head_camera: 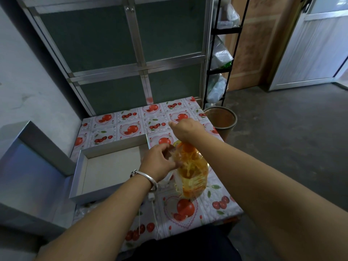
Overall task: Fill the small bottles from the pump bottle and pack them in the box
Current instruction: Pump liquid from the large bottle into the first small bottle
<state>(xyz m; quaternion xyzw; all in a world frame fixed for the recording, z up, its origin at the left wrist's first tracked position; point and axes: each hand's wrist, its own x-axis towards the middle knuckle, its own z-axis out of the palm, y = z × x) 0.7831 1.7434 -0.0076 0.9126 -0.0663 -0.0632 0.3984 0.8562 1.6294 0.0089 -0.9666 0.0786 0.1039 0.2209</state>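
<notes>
— Pump bottle (192, 172), the big one with amber liquid, stands upright on the desk (120, 127), just beside the near right corner of the box (105, 166). Its long axis runs straight up, so the pump head sits at the top, under the hands.

— Which hand has it?

— The right hand (185, 129) is over the bottle's top, fingers curled down toward the neck. I judge it is gripping or pressing the pump, but the top is hidden beneath it, so I cannot tell for sure. The left hand (160, 161) is against the bottle's box-side shoulder, fingers curled around something brownish there, possibly a small bottle held at the spout; it is too blurred to name.

— And the box?

— Open, shallow, with nothing visible inside. It lies directly on the left hand's side of the pump bottle, its long axis running away from the bottle. Its lid (32, 170) rests farther out, beyond the box.

— So the coming move?

— Probably pumping downward along the bottle's axis. Packing would then fall to the left hand, which is the nearer one to the box.
</notes>
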